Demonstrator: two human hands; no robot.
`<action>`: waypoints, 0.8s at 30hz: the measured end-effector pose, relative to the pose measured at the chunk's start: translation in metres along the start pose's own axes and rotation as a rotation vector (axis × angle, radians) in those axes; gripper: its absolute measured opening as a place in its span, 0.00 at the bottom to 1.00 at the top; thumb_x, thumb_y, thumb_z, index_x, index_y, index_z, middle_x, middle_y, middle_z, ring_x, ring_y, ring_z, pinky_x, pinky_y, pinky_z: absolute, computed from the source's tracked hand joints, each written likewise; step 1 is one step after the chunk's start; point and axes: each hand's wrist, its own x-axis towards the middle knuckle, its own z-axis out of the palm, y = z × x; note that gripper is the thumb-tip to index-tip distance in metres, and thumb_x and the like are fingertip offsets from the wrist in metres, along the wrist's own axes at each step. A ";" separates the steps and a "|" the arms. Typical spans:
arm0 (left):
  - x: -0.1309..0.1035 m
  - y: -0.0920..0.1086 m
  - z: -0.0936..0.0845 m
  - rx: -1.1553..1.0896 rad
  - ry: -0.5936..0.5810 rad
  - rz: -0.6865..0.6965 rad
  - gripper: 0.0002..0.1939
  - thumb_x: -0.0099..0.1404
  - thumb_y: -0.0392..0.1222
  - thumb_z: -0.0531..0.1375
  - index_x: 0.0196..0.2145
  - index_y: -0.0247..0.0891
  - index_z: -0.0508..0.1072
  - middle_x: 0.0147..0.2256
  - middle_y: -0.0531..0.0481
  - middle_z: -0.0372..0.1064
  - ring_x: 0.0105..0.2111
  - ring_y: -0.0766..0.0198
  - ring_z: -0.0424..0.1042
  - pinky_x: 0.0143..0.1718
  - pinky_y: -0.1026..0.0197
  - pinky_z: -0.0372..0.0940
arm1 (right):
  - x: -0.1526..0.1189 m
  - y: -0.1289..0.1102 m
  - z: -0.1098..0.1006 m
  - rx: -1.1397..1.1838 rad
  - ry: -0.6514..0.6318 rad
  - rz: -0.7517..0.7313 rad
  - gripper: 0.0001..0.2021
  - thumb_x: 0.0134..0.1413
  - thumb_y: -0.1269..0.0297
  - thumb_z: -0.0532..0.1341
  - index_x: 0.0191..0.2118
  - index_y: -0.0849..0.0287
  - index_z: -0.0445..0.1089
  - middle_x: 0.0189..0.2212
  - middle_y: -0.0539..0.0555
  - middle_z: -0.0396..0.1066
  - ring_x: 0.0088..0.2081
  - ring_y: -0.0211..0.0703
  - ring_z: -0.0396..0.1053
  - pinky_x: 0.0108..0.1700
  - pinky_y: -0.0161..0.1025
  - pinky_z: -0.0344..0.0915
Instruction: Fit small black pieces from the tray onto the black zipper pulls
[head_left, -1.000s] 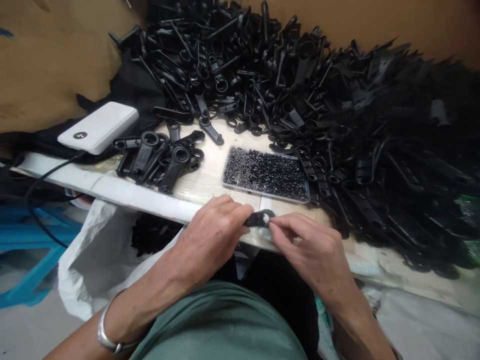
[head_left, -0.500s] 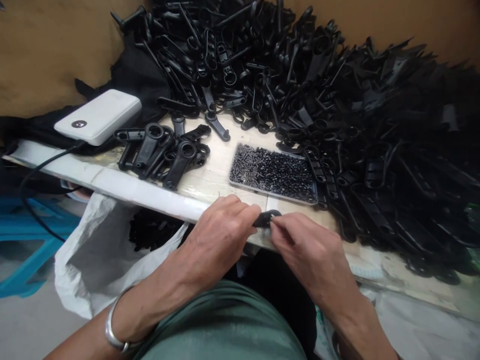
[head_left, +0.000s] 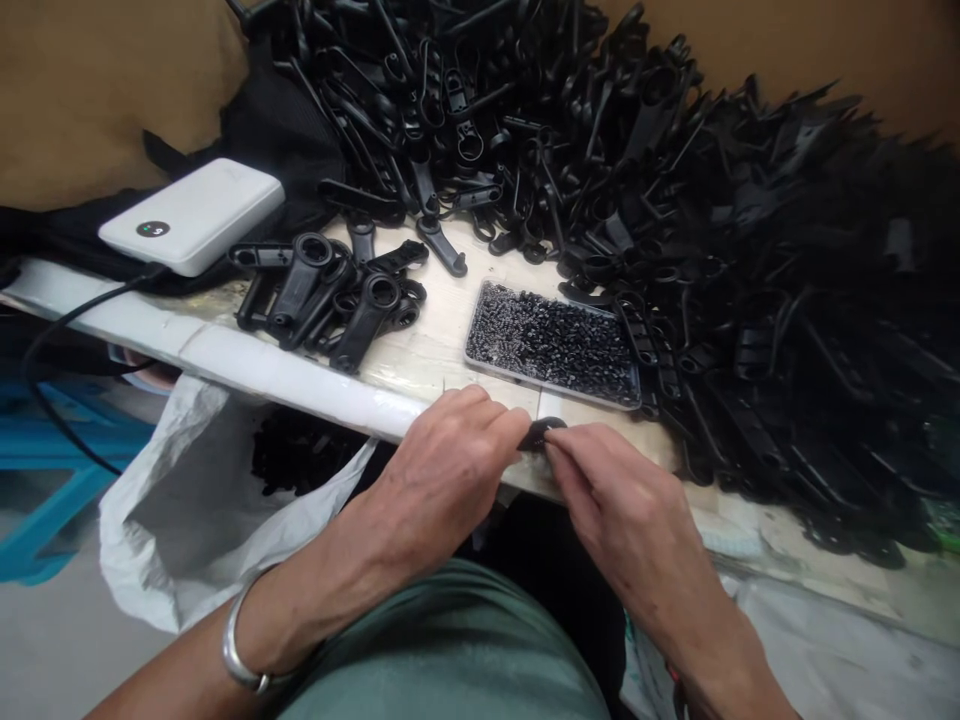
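Observation:
My left hand [head_left: 457, 475] is closed round a black plastic part [head_left: 541, 434] at the table's front edge; only the part's rounded end shows. My right hand [head_left: 626, 500] pinches at that end, its fingertips touching the part; anything tiny between them is too small to make out. Just beyond my hands lies a clear shallow tray [head_left: 553, 385] filled with small dark and shiny pieces. Several black ring-ended arms [head_left: 365, 320] lie in a small heap to the left of the tray.
A large pile of black parts [head_left: 645, 130] covers the back and right. At the left are a white power bank [head_left: 195, 215] with a black cable [head_left: 56, 405], an open white sack [head_left: 176, 510] below the edge, and a blue stool [head_left: 64, 490].
The view has shifted slightly. Both hands keep the same hold on the black part, with only a small change in the right fingers at its end.

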 end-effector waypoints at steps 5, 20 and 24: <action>-0.002 -0.001 0.002 -0.009 0.008 0.014 0.07 0.63 0.30 0.59 0.40 0.36 0.69 0.35 0.50 0.67 0.37 0.60 0.64 0.40 0.57 0.62 | 0.002 -0.001 0.000 -0.024 0.014 0.050 0.06 0.61 0.73 0.55 0.35 0.61 0.68 0.32 0.53 0.70 0.32 0.41 0.68 0.35 0.38 0.60; 0.001 0.001 -0.006 -0.024 -0.083 0.038 0.06 0.66 0.29 0.54 0.32 0.36 0.66 0.31 0.51 0.65 0.35 0.60 0.62 0.39 0.57 0.60 | 0.012 -0.007 -0.008 -0.295 -0.104 0.074 0.10 0.58 0.71 0.56 0.25 0.57 0.61 0.20 0.48 0.65 0.21 0.40 0.65 0.25 0.37 0.53; 0.003 0.005 -0.008 -0.005 -0.074 0.049 0.09 0.68 0.30 0.52 0.30 0.35 0.67 0.30 0.50 0.65 0.33 0.61 0.61 0.37 0.57 0.60 | 0.015 -0.015 -0.007 -0.460 -0.157 0.060 0.10 0.51 0.79 0.56 0.25 0.57 0.60 0.19 0.48 0.65 0.18 0.41 0.65 0.21 0.37 0.51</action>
